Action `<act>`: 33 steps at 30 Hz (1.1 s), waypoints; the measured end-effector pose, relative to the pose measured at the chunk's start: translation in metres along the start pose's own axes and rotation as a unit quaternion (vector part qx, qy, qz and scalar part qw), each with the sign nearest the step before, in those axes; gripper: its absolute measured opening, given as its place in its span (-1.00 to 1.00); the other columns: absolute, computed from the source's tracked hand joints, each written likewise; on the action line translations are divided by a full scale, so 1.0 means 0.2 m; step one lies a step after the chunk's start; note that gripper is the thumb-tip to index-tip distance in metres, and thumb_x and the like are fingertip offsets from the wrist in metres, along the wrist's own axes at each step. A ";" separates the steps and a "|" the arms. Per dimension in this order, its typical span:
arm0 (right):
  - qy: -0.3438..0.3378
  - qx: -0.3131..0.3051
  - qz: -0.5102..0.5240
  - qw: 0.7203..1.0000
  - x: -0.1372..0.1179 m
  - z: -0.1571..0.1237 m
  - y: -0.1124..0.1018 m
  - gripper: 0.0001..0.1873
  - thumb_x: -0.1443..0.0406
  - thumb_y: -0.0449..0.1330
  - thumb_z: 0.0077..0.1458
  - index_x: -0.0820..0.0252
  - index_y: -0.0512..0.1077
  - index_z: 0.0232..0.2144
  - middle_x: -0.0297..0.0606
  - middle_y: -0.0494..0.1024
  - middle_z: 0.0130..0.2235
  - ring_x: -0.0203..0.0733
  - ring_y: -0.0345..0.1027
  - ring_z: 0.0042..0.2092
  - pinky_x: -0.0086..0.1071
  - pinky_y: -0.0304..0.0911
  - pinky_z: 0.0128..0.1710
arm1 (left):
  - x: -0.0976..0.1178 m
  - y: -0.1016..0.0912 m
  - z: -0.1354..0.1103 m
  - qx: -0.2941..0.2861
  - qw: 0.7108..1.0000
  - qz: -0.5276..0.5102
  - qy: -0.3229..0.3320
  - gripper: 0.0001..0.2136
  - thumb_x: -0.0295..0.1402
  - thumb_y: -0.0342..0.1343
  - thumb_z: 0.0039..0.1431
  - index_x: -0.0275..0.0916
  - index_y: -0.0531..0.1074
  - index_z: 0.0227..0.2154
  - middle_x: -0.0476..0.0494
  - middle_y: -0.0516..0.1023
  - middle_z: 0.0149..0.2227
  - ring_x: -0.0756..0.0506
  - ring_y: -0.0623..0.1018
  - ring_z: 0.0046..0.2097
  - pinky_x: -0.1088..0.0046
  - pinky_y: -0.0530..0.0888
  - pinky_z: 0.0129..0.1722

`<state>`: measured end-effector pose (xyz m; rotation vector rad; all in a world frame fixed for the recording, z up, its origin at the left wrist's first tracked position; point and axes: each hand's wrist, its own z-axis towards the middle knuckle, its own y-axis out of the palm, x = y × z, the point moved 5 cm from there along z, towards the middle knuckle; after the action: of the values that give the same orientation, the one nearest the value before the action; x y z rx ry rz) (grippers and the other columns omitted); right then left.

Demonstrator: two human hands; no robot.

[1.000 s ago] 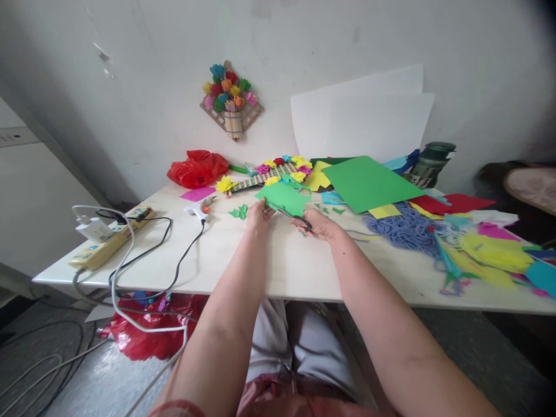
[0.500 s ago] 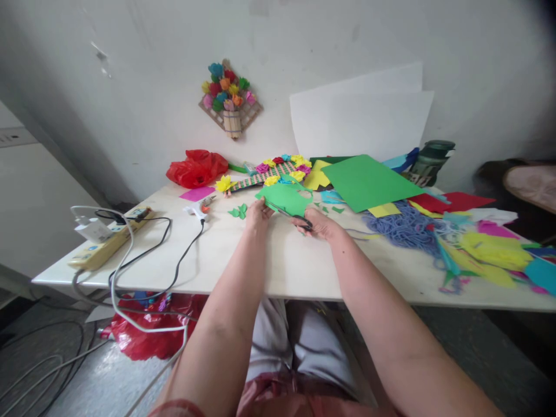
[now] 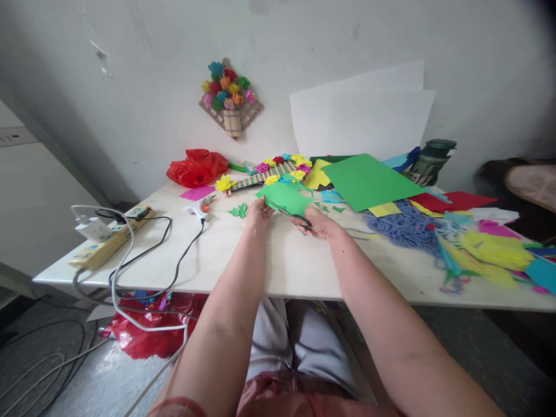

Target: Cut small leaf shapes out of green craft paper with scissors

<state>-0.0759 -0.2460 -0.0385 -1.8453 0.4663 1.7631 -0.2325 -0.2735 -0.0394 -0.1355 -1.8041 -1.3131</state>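
Note:
My left hand (image 3: pixel 259 210) pinches the left edge of a piece of green paper (image 3: pixel 289 197) held above the table. A cut-out notch shows at the paper's right side. In my right hand (image 3: pixel 316 223) is a pair of scissors (image 3: pixel 306 222), its fingers closed around the dark handles. The blades point left and lie along the paper's lower edge, close to my left fingers. Small green leaf-shaped cuttings (image 3: pixel 238 211) rest left of my left hand, and more green scraps (image 3: pixel 337 209) lie right of the paper. Behind it is a woven strip decorated with paper flowers (image 3: pixel 264 178).
A glue gun (image 3: pixel 200 209) with a black cord lies to the left, beside a power strip (image 3: pixel 108 240). Right are a large green sheet (image 3: pixel 371 182), blue yarn (image 3: pixel 402 227), coloured paper scraps (image 3: pixel 486 248) and a dark bottle (image 3: pixel 432 162). A red plastic bag (image 3: pixel 197 168) sits at the back.

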 end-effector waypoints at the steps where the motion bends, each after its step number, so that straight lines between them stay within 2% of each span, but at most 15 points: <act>1: 0.001 0.003 0.003 1.000 0.00 0.00 0.00 -0.71 0.24 0.24 -0.19 0.20 0.16 -0.64 -0.46 0.23 -0.73 -0.49 -0.05 -0.74 -0.55 -0.17 -0.81 | 0.00 0.00 0.00 0.001 1.000 0.001 -0.001 -0.95 -0.49 0.06 -0.03 -0.29 0.30 -0.54 0.07 0.29 -0.65 0.09 0.35 -0.59 0.54 0.39 -0.44; 12: -0.011 0.004 0.010 1.000 -0.04 -0.03 0.01 -0.72 0.26 0.28 -0.24 0.21 0.22 -0.58 -0.51 0.21 -0.74 -0.50 -0.04 -0.74 -0.56 -0.14 -0.81 | 0.00 0.00 0.00 -0.006 1.000 0.002 -0.008 -0.94 -0.48 0.07 -0.04 -0.28 0.29 -0.53 0.06 0.31 -0.65 0.08 0.40 -0.58 0.55 0.41 -0.46; 15: -0.012 0.005 0.014 1.000 -0.05 -0.03 0.02 -0.72 0.25 0.29 -0.24 0.22 0.22 -0.57 -0.51 0.23 -0.74 -0.51 -0.02 -0.75 -0.57 -0.11 -0.81 | 0.00 0.00 0.02 -0.013 1.000 0.000 -0.002 -0.91 -0.48 0.07 -0.03 -0.27 0.26 -0.55 0.08 0.26 -0.68 0.09 0.36 -0.61 0.54 0.41 -0.47; 19: 0.006 0.051 -0.013 0.999 -0.06 -0.03 0.02 -0.68 0.22 0.31 -0.25 0.22 0.22 -0.56 -0.49 0.29 -0.74 -0.51 0.01 -0.76 -0.59 -0.07 -0.82 | 0.01 -0.01 0.03 -0.016 0.999 -0.005 0.030 -0.84 -0.48 0.09 -0.03 -0.27 0.20 -0.59 0.14 0.18 -0.71 0.13 0.24 -0.68 0.53 0.41 -0.48; 22: -0.005 0.086 -0.036 0.996 -0.09 -0.03 0.03 -0.62 0.22 0.34 -0.30 0.21 0.22 -0.50 -0.47 0.35 -0.72 -0.48 0.09 -0.76 -0.60 0.00 -0.83 | 0.01 -0.02 0.03 0.001 0.999 -0.003 0.043 -0.83 -0.48 0.09 -0.03 -0.27 0.18 -0.59 0.11 0.23 -0.67 0.12 0.29 -0.64 0.51 0.42 -0.45; 27: -0.022 0.108 -0.051 0.993 -0.09 -0.01 0.04 -0.51 0.27 0.38 -0.36 0.18 0.18 -0.42 -0.49 0.40 -0.68 -0.44 0.18 -0.73 -0.59 0.12 -0.81 | 0.03 -0.03 0.01 0.026 0.998 -0.008 0.052 -0.85 -0.49 0.06 -0.01 -0.27 0.18 -0.56 0.07 0.29 -0.64 0.09 0.36 -0.59 0.50 0.42 -0.44; 33: -0.007 0.154 -0.064 0.986 -0.09 -0.02 0.02 -0.33 0.28 0.38 -0.34 0.12 0.05 -0.23 -0.53 0.42 -0.67 -0.37 0.25 -0.73 -0.60 0.05 -0.85 | 0.03 -0.04 0.02 0.046 0.997 -0.017 0.059 -0.82 -0.48 0.11 -0.05 -0.27 0.18 -0.60 0.12 0.21 -0.68 0.13 0.28 -0.63 0.53 0.40 -0.44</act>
<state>-0.0764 -0.2546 -0.0218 -1.6092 0.5678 1.5224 -0.2424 -0.2767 -0.0421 0.0239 -1.7686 -1.2334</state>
